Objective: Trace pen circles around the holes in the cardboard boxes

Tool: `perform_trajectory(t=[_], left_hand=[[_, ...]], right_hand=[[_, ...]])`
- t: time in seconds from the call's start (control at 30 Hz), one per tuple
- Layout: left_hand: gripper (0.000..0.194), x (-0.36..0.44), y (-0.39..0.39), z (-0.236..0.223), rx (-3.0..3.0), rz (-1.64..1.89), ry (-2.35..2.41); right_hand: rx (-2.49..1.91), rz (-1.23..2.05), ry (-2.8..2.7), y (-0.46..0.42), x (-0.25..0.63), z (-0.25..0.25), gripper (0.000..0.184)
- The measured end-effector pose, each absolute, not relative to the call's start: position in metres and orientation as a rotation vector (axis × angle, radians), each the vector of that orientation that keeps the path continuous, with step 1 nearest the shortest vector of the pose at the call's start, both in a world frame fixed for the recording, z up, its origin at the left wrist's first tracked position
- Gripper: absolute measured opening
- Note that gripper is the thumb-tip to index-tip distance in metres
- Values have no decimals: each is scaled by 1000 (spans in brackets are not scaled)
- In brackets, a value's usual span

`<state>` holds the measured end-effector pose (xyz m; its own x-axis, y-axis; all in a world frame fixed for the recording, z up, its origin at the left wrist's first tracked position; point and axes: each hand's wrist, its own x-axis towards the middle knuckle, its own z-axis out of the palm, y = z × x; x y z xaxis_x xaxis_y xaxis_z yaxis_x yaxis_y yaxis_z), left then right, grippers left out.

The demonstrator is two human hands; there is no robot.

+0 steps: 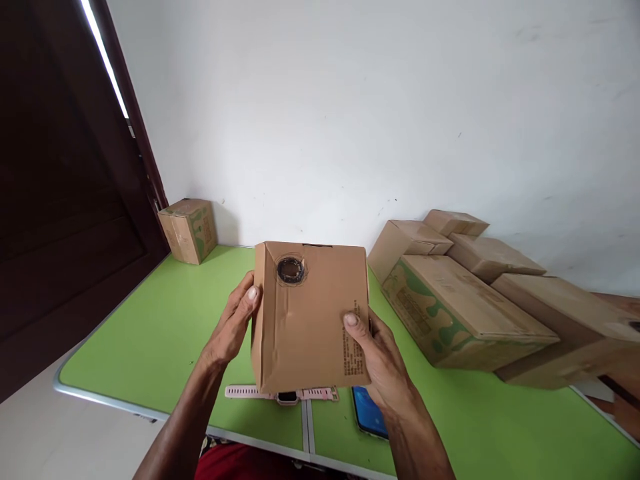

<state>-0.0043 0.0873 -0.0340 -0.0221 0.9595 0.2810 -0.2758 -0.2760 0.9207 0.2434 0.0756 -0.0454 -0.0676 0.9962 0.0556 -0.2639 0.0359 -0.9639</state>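
Note:
Between my two hands I hold a brown cardboard box point(315, 307) tilted up above the table. A dark scribbled ring marks its upper left face, and small printed text runs along its right edge. My left hand point(235, 320) grips the left side, thumb on the edge. My right hand point(377, 353) clasps the right side, its thumb lying flat on the front face. The fingers behind the box are hidden. Below the box lies a pink-strapped smartwatch point(287, 398), partly covered. A phone point(369, 413) with a blue screen sits beneath my right hand, partly hidden.
The green folding table point(135, 327) has a metal rim and a centre seam. At its far left corner stands a small carton point(189, 230). Several cardboard boxes, including a green-printed carton point(465, 313), crowd the right side against the white wall point(350, 120). A dark door point(65, 167) is at left.

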Motion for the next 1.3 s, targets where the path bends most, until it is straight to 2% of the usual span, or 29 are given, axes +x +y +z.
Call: perform_trajectory(t=[0.1,0.23,0.53,0.7,0.83,0.97,1.13,1.3], left_hand=[[85,0,96,-13,1337,1458,690],[96,10,103,6,1409,1405,573],[61,61,121,-4,1299,1357,572],[44,88,122,1,1493,1294,566],[76,111,118,9,1607,1104,609],[76,141,122,2,1366,967,763],[94,146,122,-20,1240,850,803],[83,146,107,-23,1485,565,616]], right_hand=[[-927,1429,-1052,76,250,-39,66],[-980,1365,-1044,68,260,-37,71],[-1150,1166,-1008,34,296,-40,73],[-1101,1330,-838,21,317,-44,67],[-1084,1449,-742,13,335,-52,60],[-1089,1291,-759,7,342,-51,65],[-1092,963,-859,2,355,-50,65],[-1198,788,-952,-6,393,-69,66]])
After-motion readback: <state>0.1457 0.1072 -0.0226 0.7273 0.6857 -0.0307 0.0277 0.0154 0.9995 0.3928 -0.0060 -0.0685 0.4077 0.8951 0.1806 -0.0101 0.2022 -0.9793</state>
